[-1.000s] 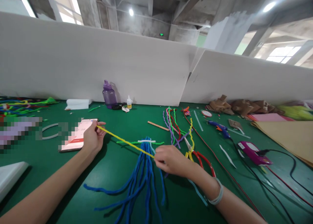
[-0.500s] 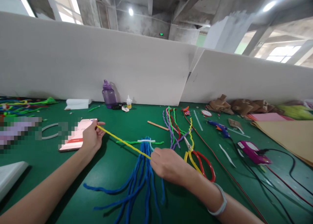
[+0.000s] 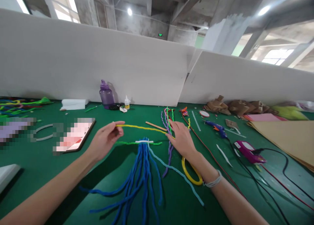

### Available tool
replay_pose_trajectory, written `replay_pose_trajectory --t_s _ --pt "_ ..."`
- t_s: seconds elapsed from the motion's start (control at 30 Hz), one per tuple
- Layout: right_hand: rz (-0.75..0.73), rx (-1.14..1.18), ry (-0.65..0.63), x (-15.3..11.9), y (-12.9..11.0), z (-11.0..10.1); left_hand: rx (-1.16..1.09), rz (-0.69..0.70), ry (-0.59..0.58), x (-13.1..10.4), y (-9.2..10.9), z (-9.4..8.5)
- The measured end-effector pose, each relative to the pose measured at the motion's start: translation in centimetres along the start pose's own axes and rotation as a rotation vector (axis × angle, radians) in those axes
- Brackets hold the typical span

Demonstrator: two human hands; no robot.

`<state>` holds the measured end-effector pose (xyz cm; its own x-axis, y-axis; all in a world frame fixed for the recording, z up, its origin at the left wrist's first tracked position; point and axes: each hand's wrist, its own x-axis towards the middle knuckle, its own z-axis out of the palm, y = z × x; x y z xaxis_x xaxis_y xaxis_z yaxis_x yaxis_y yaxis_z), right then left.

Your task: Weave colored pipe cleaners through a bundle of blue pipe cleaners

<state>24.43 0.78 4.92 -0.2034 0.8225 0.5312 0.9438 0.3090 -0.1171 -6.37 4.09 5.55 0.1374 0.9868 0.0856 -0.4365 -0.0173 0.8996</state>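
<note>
A yellow pipe cleaner (image 3: 144,127) stretches between my hands. My left hand (image 3: 105,140) pinches its left end between thumb and fingertips. At the other end, my right hand (image 3: 183,138) is closed on the strand near the thumb, its fingers over several twisted coloured pipe cleaners (image 3: 169,149). Below lies a bundle of blue pipe cleaners (image 3: 144,172), fanned toward me, joined at the top by a white strip (image 3: 144,141) across a green pipe cleaner (image 3: 126,143). One light-blue strand (image 3: 176,169) runs off to the right. The scissors' yellow handle (image 3: 192,176) shows under my right wrist; the rest is hidden.
A phone (image 3: 79,135) lies left, a purple bottle (image 3: 106,95) and glue bottle (image 3: 127,103) behind. A wooden stick (image 3: 155,126) is near my right hand. Rightward are a blue glue gun (image 3: 217,128), a magenta device (image 3: 249,152) with cables, and brown paper (image 3: 282,130).
Both hands have moved away from me and rightward with the yellow pipe cleaner. My right hand has left the blue bundle, uncovering the light-blue strand, and now covers part of the scissors.
</note>
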Motion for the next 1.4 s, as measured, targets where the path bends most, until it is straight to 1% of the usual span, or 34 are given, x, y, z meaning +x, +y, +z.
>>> replay_pose_trajectory --t_s 0.1,0.2,0.3,0.37,0.43,0.47,0.53,0.6,0.63,0.7,0.73,0.8,0.83,0.9,1.0,1.1,1.13,1.2,1.33,1.4 --pt "-0.119 0.113 -0.009 -0.3 -1.5 -0.2 0.066 -0.027 -0.129 -1.6 -0.7 1.9" --pt "-0.245 0.256 -0.026 -0.7 -2.9 0.0 0.1 -0.063 -0.221 -2.7 -1.3 3.0" --pt "-0.339 0.35 -0.056 -1.1 -3.5 0.0 0.119 -0.088 -0.282 -3.2 -1.7 3.3" --pt "-0.397 0.342 -0.064 -1.3 -3.6 -0.2 0.156 -0.074 -0.305 -3.3 -1.9 3.4" --pt "-0.43 0.299 -0.035 -1.3 -3.4 -0.4 0.255 -0.024 -0.314 -3.4 -2.1 3.4" --pt "-0.425 0.29 -0.005 -1.3 -3.2 -0.6 0.342 0.017 -0.312 -3.6 -2.3 3.4" --pt "-0.368 0.319 0.066 -1.1 -2.8 -0.7 0.595 0.129 -0.306 -4.0 -2.8 3.6" --pt "-0.269 0.376 0.126 -0.9 -2.3 -0.6 0.902 0.294 -0.346 -4.7 -3.4 4.1" --pt "-0.218 0.395 0.137 -0.8 -2.1 -0.5 1.037 0.411 -0.445 -5.1 -3.6 4.4" --pt "-0.143 0.396 0.114 -0.7 -1.7 -0.3 1.232 0.665 -0.683 -6.0 -4.0 5.3" --pt "-0.127 0.385 0.086 -0.7 -1.6 -0.2 1.316 0.745 -0.798 -6.4 -4.1 5.7" --pt "-0.135 0.361 0.026 -0.8 -1.6 0.1 1.421 0.894 -0.973 -7.1 -4.3 6.6" --pt "-0.154 0.35 0.0 -0.8 -1.6 0.2 1.465 0.951 -1.016 -7.4 -4.3 6.9" --pt "-0.191 0.331 -0.044 -0.9 -1.8 0.4 1.521 1.03 -1.059 -7.7 -4.5 7.2" --pt "-0.205 0.301 -0.089 -1.0 -1.9 0.6 1.558 1.083 -1.089 -7.8 -4.7 7.2" --pt "-0.202 0.273 -0.119 -0.9 -1.8 0.6 1.524 1.117 -1.057 -7.6 -4.6 6.8" --pt "-0.204 0.262 -0.131 -0.9 -1.7 0.5 1.493 1.114 -1.024 -7.4 -4.5 6.7" --pt "-0.224 0.244 -0.153 -0.9 -1.3 0.4 1.415 1.057 -0.936 -7.2 -4.4 6.3" --pt "-0.316 0.212 -0.197 -0.8 -0.1 0.1 1.216 0.858 -0.713 -6.7 -4.4 5.6" --pt "-0.347 0.177 -0.237 -0.8 0.3 0.1 1.135 0.782 -0.623 -6.7 -4.7 5.2"
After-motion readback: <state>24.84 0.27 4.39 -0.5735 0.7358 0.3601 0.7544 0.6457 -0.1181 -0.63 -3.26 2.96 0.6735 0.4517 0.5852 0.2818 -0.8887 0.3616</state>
